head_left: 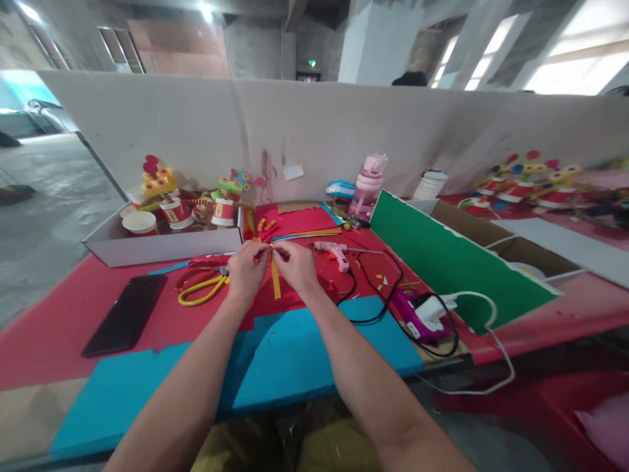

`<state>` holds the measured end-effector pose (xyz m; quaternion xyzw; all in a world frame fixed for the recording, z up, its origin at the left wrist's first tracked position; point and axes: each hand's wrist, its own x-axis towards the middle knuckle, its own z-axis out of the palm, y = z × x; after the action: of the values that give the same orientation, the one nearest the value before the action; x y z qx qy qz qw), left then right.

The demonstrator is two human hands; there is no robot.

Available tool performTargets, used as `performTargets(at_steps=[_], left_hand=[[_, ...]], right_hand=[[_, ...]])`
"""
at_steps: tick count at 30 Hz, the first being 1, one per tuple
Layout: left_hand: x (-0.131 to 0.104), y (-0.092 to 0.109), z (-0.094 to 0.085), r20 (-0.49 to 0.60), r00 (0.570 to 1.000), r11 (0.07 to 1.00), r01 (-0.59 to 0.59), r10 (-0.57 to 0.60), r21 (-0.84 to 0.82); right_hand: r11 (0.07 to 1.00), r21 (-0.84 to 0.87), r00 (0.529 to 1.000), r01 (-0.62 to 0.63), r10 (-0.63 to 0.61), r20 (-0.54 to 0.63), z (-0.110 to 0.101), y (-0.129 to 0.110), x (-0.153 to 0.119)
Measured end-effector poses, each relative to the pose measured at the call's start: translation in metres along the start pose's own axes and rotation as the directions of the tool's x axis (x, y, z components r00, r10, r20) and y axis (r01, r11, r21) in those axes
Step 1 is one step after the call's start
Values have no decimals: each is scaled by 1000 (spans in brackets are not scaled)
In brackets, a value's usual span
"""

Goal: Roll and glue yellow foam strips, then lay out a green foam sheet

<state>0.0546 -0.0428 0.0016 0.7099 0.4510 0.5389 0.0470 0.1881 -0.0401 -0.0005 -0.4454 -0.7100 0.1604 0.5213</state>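
Note:
Over the red table covering, my left hand (pixel 246 265) and my right hand (pixel 295 263) meet fingertip to fingertip. Both pinch the upper end of a yellow paper strip (pixel 276 280), which hangs down between them. The pinched end itself is mostly hidden by my fingers. Just left of my left hand lie scissors with yellow handles (pixel 202 295). To the right of my right hand rests a pink hot glue gun (pixel 335 253). Behind my hands are several thin coloured paper strips (pixel 309 233).
At the left stands a white box (pixel 167 248) of paper-cup figures, near a black phone (pixel 125 314). A green-sided box (pixel 442 262) and a purple power strip (pixel 423 318) with cables lie right. A pink bottle (pixel 368 187) stands by the white partition (pixel 314 124).

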Motion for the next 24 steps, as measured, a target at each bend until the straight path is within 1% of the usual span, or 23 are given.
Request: performTargets(at_steps=[6, 10, 15, 19, 21, 24], left_hand=[[1, 2, 0, 12, 999, 998, -34, 34, 48], [1, 3, 0, 6, 999, 997, -39, 38, 72], [2, 0, -1, 11, 999, 998, -36, 35, 43], [2, -2, -2, 26, 999, 1000, -30, 29, 4], [2, -3, -2, 38, 998, 998, -53, 52, 23], [2, -3, -2, 50, 992, 989, -120, 116, 86]], right_hand=[[1000, -18, 1000, 20, -19, 12, -1, 1, 0], [1000, -1, 1000, 24, -24, 16, 0, 0, -1], [997, 71, 1000, -27, 26, 12, 0, -1, 0], [996, 83, 1000, -24, 22, 15, -2, 0, 1], [997, 77, 1000, -16, 14, 19, -1, 1, 0], [998, 65, 999, -23, 21, 26, 0, 3, 0]])
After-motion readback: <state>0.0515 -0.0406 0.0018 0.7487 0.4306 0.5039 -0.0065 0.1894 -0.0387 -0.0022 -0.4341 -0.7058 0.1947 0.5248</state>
